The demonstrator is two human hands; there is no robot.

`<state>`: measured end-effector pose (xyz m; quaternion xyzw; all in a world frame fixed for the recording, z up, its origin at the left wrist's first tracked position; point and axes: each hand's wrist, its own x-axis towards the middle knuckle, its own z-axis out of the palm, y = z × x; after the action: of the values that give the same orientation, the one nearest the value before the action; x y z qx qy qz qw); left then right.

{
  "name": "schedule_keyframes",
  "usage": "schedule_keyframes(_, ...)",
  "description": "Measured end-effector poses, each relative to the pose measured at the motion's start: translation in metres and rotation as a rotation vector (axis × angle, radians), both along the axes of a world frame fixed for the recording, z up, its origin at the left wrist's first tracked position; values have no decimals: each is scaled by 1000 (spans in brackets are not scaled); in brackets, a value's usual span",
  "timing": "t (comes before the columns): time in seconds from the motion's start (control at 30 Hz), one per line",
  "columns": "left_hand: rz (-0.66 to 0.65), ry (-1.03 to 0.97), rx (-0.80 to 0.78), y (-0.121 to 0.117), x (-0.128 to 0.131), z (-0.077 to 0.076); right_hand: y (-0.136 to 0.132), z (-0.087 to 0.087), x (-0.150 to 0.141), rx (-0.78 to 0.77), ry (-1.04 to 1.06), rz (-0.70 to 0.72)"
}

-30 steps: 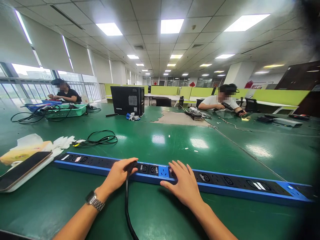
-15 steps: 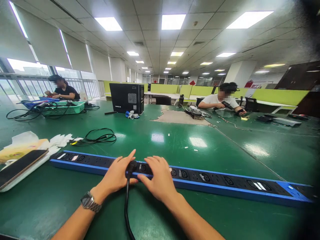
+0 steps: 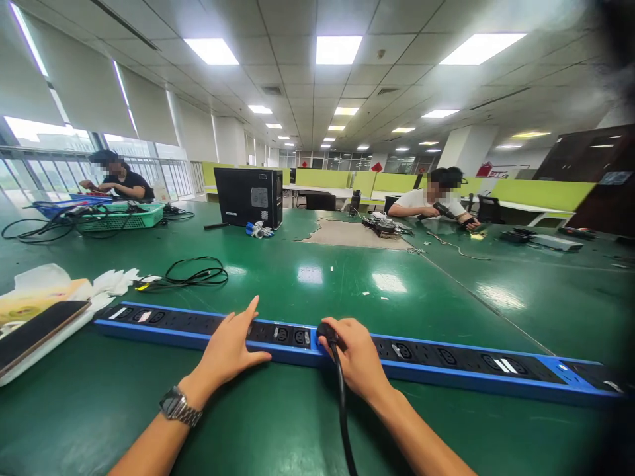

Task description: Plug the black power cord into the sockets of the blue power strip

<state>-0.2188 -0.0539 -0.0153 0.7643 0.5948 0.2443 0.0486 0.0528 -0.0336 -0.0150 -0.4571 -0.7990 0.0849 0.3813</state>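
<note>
A long blue-and-black power strip [image 3: 431,376] lies across the green table in front of me. My left hand [image 3: 229,350] rests over its left half, thumb and fingers spread on either side, with nothing in the grasp. Near the strip's middle, my right hand [image 3: 358,354] has its fingers closed around a black power plug [image 3: 327,332]. From the plug a thick black cord [image 3: 343,416] runs down toward the bottom edge of the view. Whether the plug's pins sit in a socket is hidden by the plug and fingers.
Left of the strip lie a dark flat case [image 3: 40,334] and a tissue pack [image 3: 54,291]. Beyond are a coiled black cable [image 3: 196,272], a computer tower [image 3: 248,198], a green basket [image 3: 124,219] of cables and metal parts [image 3: 384,226]. Two people sit across the table.
The plug has moved right along the strip, from beside my left hand to near its middle, and is now in my right hand. My left hand stays on the strip, without the plug.
</note>
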Motion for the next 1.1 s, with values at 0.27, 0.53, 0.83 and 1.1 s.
schedule_keyframes(0.27,-126,-166,86,-1,27,-1,-6,-1,0,32,-198,23)
schedule_keyframes(0.53,-257,-273,111,11,119,1,-9,-23,11,36,-309,-159)
schedule_keyframes(0.83,1,-355,146,2,14,9,-8,-20,6,-14,-325,-171)
schedule_keyframes(1.1,-113,-147,115,2,2,1,-9,-10,-20,-13,-165,-101)
